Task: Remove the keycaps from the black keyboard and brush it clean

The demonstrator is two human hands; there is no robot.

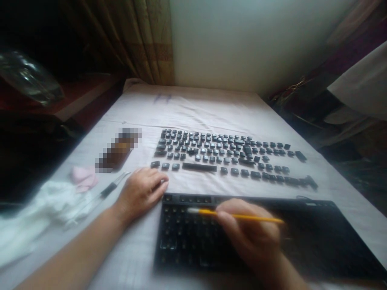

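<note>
A black keyboard (193,241) without its keycaps lies in front of me, its bare key sockets showing on the left part. My right hand (250,229) grips a small paintbrush (238,216) with a yellow handle, held level above the keyboard. The pale brush tip points left over the upper key rows; both hand and brush are slightly blurred. My left hand (143,187) rests on the cloth by the keyboard's upper left corner, fingers extended and holding nothing visible. Loose black keycaps (211,151) are laid out in rows beyond the keyboard, with a long spacebar (199,166) among them.
Left of my left hand lie a thin tool with a dark grip (109,190), a pink cloth (84,179) and crumpled white cloth (45,209). A pixelated brown object (117,151) lies beyond them. A pale sheet (193,108) covers the surface; a curtain (148,40) hangs behind.
</note>
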